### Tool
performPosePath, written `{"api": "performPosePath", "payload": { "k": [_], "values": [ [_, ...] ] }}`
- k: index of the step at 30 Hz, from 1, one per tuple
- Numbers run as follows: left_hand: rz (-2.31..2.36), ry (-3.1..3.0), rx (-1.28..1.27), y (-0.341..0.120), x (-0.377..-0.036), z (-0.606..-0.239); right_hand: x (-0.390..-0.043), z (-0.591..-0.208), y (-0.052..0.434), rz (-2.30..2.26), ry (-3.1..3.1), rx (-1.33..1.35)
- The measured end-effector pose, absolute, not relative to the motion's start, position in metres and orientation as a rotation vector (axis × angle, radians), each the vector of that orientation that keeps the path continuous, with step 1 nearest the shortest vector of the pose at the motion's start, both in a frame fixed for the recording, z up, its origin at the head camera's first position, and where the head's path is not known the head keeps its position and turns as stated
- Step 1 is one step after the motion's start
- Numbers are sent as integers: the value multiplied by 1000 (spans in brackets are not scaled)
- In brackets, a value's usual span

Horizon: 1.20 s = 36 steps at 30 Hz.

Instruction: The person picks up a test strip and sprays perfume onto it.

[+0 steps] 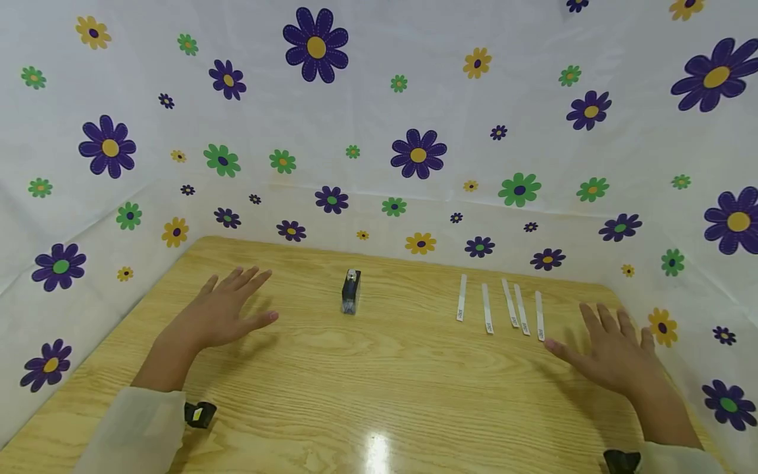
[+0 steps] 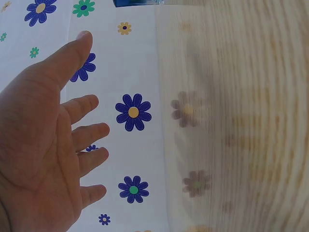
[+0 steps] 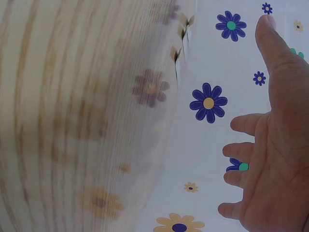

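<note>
- Paper strips [image 1: 502, 307]: I see five lying in a row just beyond my right hand [image 1: 612, 352], whose thumb almost touches the nearest.
- Right hand: flat, fingers spread, grasping nothing.
- Small bottle [image 1: 351, 291]: upright, right of my left hand [image 1: 222, 309], which is likewise released on the table [image 1: 367, 382].

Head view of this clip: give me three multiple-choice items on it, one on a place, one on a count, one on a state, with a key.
1. Where does the small dark bottle stand?
A. between the hands, nearer the left hand
B. among the strips
C. at the table's near edge

2. How many white strips lie on the table?
A. three
B. five
C. seven

3. How is the right hand?
A. closed in a fist
B. pinching a strip
C. open, fingers spread, holding nothing

Key: 1 A, it stands right of the left hand, well left of the strips. 2 B, five lie side by side. 3 C, its fingers are straight beside the strips.
</note>
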<state>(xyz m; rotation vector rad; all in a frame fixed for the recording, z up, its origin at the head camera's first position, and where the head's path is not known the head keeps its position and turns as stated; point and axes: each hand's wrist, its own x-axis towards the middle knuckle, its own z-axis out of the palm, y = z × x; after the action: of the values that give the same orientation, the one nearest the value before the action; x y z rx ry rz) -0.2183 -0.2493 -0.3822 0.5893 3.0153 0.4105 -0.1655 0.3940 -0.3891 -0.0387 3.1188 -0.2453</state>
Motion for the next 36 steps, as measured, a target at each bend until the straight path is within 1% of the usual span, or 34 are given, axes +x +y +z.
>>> {"api": "performPosePath", "payload": {
  "k": [16, 23, 28, 36],
  "values": [
    [402, 3020, 598, -247, -222, -382, -164, -390, 397, -220, 3133, -23],
    [377, 3043, 640, -240, -226, -378, -169, -390, 399, -250, 3141, -131],
    [405, 3036, 673, -234, -234, -379, -175, -393, 399, -354, 3113, -191],
    [473, 2961, 666, -217, -254, -384, -184, -396, 391, -449, 3044, -170]
  ]
}}
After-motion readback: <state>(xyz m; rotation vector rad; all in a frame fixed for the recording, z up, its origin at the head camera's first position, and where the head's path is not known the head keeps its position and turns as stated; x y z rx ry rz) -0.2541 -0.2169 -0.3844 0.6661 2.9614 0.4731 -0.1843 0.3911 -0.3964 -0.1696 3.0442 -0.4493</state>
